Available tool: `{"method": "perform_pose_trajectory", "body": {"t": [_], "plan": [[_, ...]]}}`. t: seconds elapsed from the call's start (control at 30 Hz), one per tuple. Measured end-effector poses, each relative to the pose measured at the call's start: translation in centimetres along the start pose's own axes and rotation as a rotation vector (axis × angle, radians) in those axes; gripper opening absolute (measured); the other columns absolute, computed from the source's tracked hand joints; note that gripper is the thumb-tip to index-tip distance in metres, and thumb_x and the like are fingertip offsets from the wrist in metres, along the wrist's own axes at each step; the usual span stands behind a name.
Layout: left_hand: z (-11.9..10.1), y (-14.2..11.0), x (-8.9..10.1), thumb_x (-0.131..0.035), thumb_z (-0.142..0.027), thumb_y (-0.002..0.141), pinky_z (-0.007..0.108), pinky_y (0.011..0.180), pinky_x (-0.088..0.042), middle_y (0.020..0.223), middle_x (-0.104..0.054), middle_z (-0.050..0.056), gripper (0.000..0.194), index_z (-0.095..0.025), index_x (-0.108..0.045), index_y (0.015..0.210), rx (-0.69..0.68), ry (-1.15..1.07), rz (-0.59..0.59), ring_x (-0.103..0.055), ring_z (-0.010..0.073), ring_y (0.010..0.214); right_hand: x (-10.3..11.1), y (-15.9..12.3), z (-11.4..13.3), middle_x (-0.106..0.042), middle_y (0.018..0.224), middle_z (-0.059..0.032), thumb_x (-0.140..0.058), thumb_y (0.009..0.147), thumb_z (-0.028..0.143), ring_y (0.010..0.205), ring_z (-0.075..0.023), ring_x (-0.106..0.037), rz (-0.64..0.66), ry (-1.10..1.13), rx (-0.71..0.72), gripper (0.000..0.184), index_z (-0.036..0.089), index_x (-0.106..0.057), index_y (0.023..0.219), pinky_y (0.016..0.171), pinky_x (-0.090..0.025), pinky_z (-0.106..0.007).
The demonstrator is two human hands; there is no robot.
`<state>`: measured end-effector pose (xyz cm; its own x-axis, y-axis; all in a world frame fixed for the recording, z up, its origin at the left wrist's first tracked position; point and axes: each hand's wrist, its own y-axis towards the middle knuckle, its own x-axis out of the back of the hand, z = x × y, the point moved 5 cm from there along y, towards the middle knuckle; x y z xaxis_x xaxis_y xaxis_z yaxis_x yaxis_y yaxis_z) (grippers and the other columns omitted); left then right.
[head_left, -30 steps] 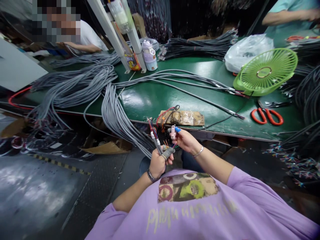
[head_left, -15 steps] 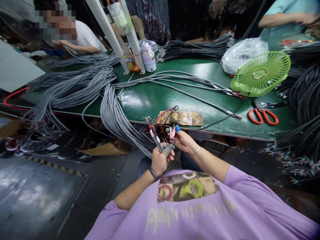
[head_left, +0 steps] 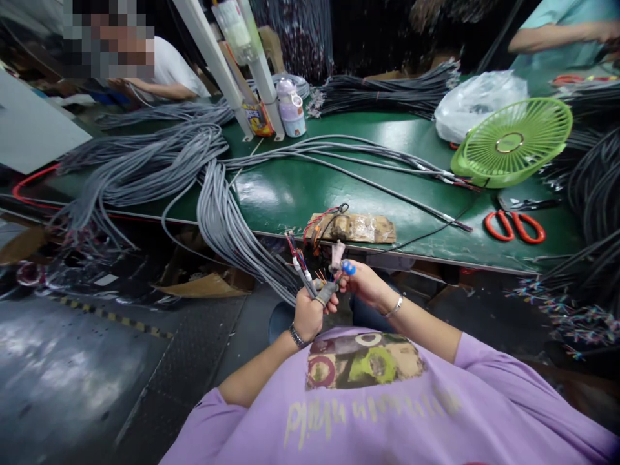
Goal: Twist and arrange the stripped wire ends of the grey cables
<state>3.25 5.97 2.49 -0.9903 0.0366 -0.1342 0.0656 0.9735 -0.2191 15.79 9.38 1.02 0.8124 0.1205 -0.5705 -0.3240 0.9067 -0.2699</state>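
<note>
My left hand (head_left: 309,315) is closed around the grey cables (head_left: 305,281), just below their stripped ends. Thin coloured wires (head_left: 293,248) fan out above the white sleeves on these cables. A grey covering wraps my left thumb. Close beside it, my right hand (head_left: 367,285) is closed in a pinch on thin wires (head_left: 340,276) at the cable end; the fingertips hide most of them. Blue covers sit on fingers of my right hand. Just above those fingers is a pale pink clip (head_left: 338,253), in front of a wooden block (head_left: 371,227) on the table edge.
A long bundle of grey cables (head_left: 217,200) drapes over the edge of the green table (head_left: 271,200). To the right lie red-handled scissors (head_left: 520,226), a green fan (head_left: 513,142) and a plastic bag (head_left: 479,103). A bottle (head_left: 291,110) stands by the post. Two people sit across.
My right hand has come down and slightly right, off the pink clip and onto the wires. The clip now stands free above the fingers. My left hand keeps its hold.
</note>
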Motion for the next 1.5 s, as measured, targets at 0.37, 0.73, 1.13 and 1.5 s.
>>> {"method": "perform_pose_trajectory", "body": {"t": [0.37, 0.73, 1.13, 1.5], "plan": [[0.4, -0.4, -1.1, -0.068, -0.042, 0.072, 0.018, 0.039, -0.038, 0.053, -0.064, 0.003, 0.032, -0.014, -0.057, 0.062, 0.148, 0.051, 0.213, -0.057, 0.0103, 0.041, -0.9, -1.4, 2.1, -0.056, 0.063, 0.0011, -0.065, 0.074, 0.049, 0.057, -0.0093, -0.045, -0.009, -0.509, 0.263, 0.034, 0.016, -0.062, 0.069, 0.055, -0.037, -0.023], [1.2, 0.1, -0.3, -0.07, -0.042, 0.07, 0.018, 0.038, -0.038, 0.055, -0.065, 0.003, 0.03, -0.013, -0.06, 0.071, 0.109, 0.007, 0.138, -0.057, 0.0106, 0.042, -1.5, -1.8, 1.1, -0.059, 0.068, 0.0005, -0.074, 0.064, 0.048, 0.058, -0.009, -0.049, 0.062, -0.351, 0.086, 0.039, 0.015, -0.061, 0.08, 0.055, -0.039, -0.023], [1.1, 0.0, 0.1, -0.069, -0.043, 0.072, 0.017, 0.037, -0.036, 0.057, -0.065, 0.002, 0.031, -0.014, -0.059, 0.068, 0.071, -0.065, 0.026, -0.058, 0.01, 0.043, -0.6, -1.9, 0.5, -0.052, 0.06, 0.0035, -0.072, 0.067, 0.044, 0.054, -0.0082, -0.041, -0.112, -0.385, 0.178, 0.031, 0.016, -0.058, 0.069, 0.053, -0.035, -0.023], [1.0, -0.1, 0.1, -0.069, -0.043, 0.072, 0.017, 0.037, -0.034, 0.057, -0.065, 0.002, 0.031, -0.014, -0.06, 0.07, 0.071, -0.044, 0.01, -0.058, 0.0097, 0.042, 0.0, -1.4, 0.4, -0.054, 0.064, 0.0025, -0.071, 0.066, 0.046, 0.053, -0.0071, -0.045, -0.086, -0.032, -0.087, 0.034, 0.016, -0.058, 0.074, 0.052, -0.042, -0.022]]}}
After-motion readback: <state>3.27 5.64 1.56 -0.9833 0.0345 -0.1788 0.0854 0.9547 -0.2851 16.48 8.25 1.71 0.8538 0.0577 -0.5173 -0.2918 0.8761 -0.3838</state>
